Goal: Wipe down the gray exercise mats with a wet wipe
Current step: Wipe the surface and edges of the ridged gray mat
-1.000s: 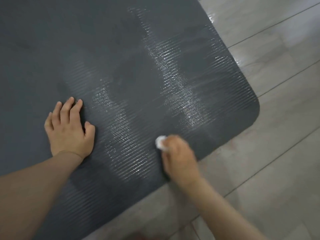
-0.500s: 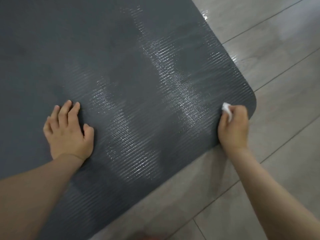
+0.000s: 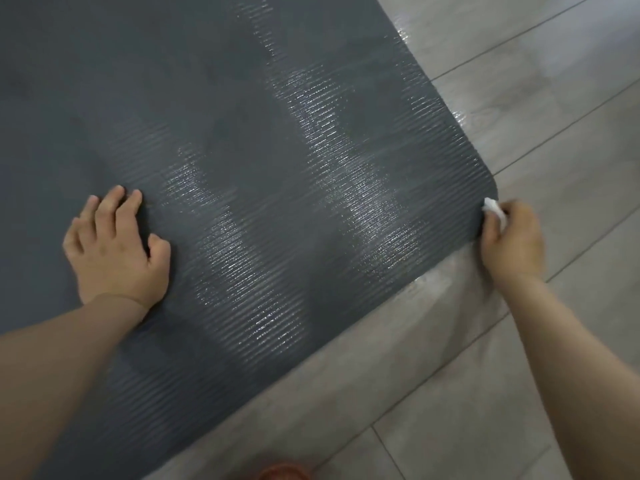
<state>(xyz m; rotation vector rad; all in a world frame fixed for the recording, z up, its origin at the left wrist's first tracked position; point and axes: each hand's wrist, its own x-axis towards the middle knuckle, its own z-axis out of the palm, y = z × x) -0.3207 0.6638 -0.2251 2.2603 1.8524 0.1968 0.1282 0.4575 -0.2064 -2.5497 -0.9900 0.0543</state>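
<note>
A dark gray ribbed exercise mat [image 3: 259, 133] fills the left and middle of the view, with shiny wet streaks down its middle and right side. My left hand [image 3: 116, 249] lies flat on the mat, fingers spread a little, palm down. My right hand [image 3: 510, 239] is at the mat's rounded near-right corner, closed around a bunched white wet wipe [image 3: 493, 208] that sticks out above my thumb and touches the mat's edge.
Light gray wood-look floor planks [image 3: 519, 358] lie to the right of the mat and in front of it, with wet glints beside its edge. A reddish-brown object [image 3: 284, 472] peeks in at the bottom edge.
My right hand has swept the wipe from the mat's near edge rightward to its rounded corner. My left hand has stayed pressed in the same spot.
</note>
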